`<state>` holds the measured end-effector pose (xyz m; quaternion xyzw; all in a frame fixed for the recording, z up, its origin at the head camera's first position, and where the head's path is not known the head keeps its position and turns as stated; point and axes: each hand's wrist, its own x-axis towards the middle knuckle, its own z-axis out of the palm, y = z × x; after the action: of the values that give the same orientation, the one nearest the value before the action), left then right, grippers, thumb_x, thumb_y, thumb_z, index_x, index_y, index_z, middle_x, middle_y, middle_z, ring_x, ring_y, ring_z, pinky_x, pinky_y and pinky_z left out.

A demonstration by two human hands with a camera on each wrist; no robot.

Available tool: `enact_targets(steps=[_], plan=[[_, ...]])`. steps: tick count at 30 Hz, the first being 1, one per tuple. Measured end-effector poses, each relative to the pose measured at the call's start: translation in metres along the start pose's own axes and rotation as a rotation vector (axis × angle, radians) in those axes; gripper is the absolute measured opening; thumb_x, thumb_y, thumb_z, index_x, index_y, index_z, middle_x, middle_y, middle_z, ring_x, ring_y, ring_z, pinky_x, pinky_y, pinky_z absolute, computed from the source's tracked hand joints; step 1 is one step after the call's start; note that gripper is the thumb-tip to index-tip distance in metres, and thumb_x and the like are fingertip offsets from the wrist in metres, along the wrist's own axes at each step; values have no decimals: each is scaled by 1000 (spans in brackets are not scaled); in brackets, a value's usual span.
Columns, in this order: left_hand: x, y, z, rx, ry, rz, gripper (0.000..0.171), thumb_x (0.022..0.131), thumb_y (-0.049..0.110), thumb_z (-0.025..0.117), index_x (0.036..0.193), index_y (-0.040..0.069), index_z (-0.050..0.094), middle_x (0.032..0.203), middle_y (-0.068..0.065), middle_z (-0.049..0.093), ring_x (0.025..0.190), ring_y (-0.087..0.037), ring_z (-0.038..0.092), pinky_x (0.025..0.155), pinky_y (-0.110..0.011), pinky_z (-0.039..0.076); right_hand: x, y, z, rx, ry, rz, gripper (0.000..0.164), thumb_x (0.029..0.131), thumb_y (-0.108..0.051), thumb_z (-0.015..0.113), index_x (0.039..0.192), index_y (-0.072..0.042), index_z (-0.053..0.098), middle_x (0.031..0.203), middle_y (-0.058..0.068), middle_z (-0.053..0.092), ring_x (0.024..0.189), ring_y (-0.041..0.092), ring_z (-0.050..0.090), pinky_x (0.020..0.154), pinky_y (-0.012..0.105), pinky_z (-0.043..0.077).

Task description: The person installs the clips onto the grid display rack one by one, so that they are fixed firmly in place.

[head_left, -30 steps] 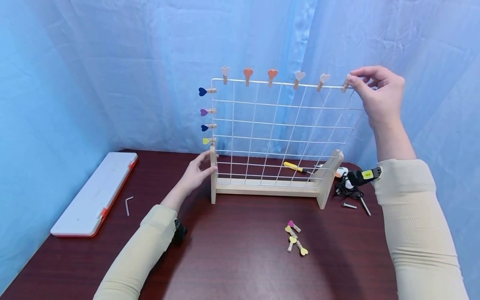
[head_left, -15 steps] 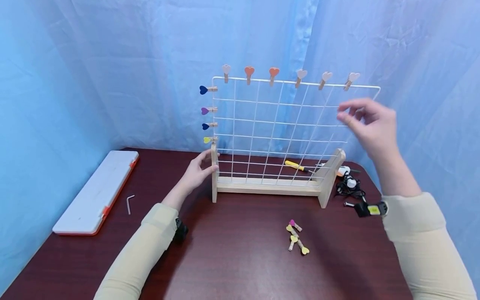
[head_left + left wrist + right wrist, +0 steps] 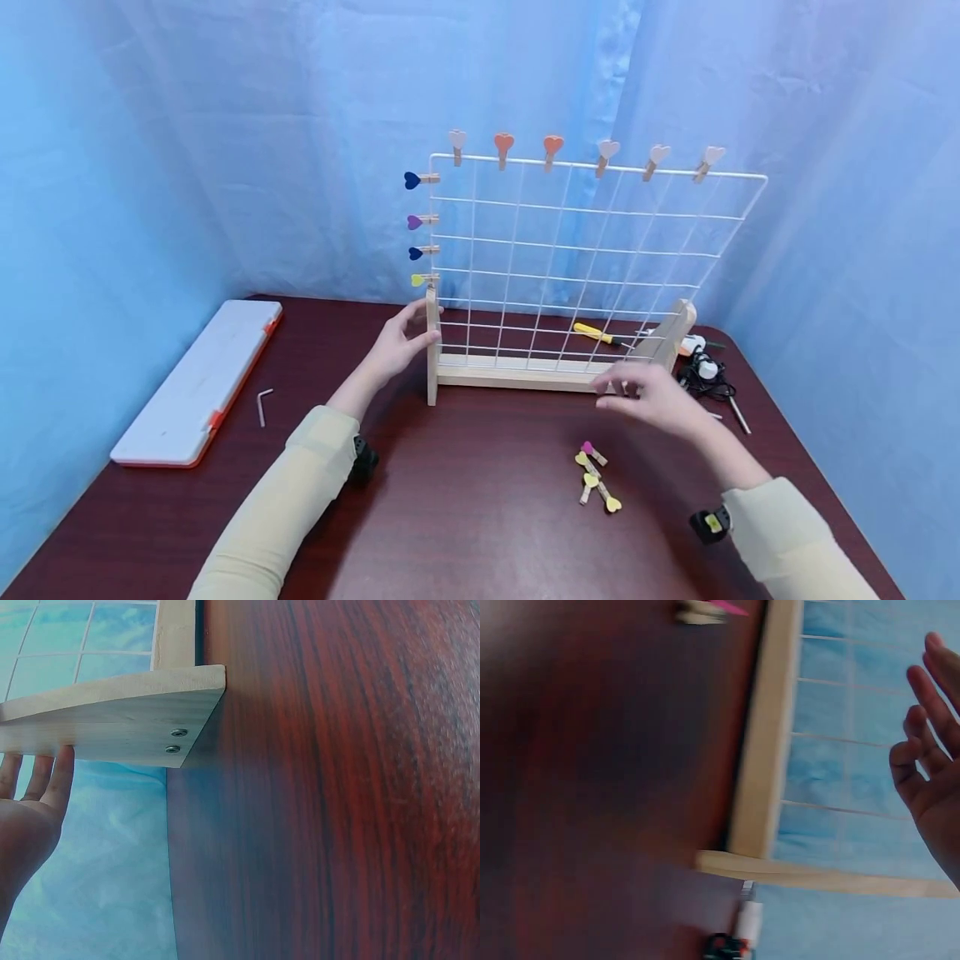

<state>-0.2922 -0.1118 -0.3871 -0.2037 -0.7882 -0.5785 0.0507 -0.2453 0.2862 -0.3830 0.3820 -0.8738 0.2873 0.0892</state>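
Note:
A white wire grid [image 3: 570, 225] stands in a wooden stand [image 3: 517, 379] on the table. Heart-topped clothespins line its top edge, among them an orange clothespin [image 3: 553, 148]; others, such as a dark blue clothespin [image 3: 422, 180], run down its left edge. My left hand [image 3: 393, 343] holds the stand's left upright, thumb at the front; several fingertips [image 3: 66, 754] touch its outer face. In front of the stand's right end, my right hand [image 3: 652, 398] hovers with loosely bent fingers and nothing in them. Below it lies a small pile of loose clothespins [image 3: 591, 482], yellow and pink.
At the left lies a white case [image 3: 198, 379] with orange edging, beside a hex key [image 3: 261, 408]. A yellow screwdriver [image 3: 596, 333] is behind the grid. Coiled black cable [image 3: 707, 379] and a metal rod [image 3: 738, 415] lie at the right. Blue curtains [image 3: 337, 142] surround the table.
My right hand has let go of the white clothespin at the top right, which stays clipped there. It has come down toward the loose clothespins. My left hand keeps its place.

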Motion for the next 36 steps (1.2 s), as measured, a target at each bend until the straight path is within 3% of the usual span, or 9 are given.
enact_targets(steps=[7,15,22,27,32,36], plan=[[-1,0,2,-7,3,-18,52,85,14,60,133,10,40,121,-16,51,112,-30,49,88,-47,42,-21,18,37,82,-260,3,21,78,-24,69,98,-17,65,81,-5,62,68,4,53,58,22,45],[-4,-1,-1,0,7,-31,54,85,18,61,133,10,39,124,-15,50,113,-32,47,89,-48,41,-25,23,53,61,-406,16,12,78,-27,68,89,-24,64,76,-9,57,66,10,53,57,22,45],[-6,-1,-2,-4,4,-20,53,85,17,60,133,9,39,124,-17,49,112,-33,48,88,-49,41,-24,21,56,46,-426,53,8,79,-25,68,83,-27,61,70,-14,53,62,1,49,55,19,43],[-4,-1,-2,12,3,-14,54,85,19,61,133,10,39,123,-15,51,112,-31,48,87,-47,42,-20,18,46,54,-424,70,6,81,-23,65,84,-26,60,71,-13,55,60,2,50,55,19,43],[-1,0,-2,14,0,3,54,84,20,61,133,9,40,123,-15,51,110,-30,49,86,-46,43,-13,8,18,6,-300,6,7,82,-20,65,87,-22,60,77,-15,56,68,1,52,61,21,45],[0,0,-1,16,2,17,53,84,20,61,132,8,40,123,-13,52,110,-29,49,86,-45,43,-9,-8,-15,31,-199,8,13,80,-15,67,87,-23,59,78,-13,57,68,3,54,57,21,47]])
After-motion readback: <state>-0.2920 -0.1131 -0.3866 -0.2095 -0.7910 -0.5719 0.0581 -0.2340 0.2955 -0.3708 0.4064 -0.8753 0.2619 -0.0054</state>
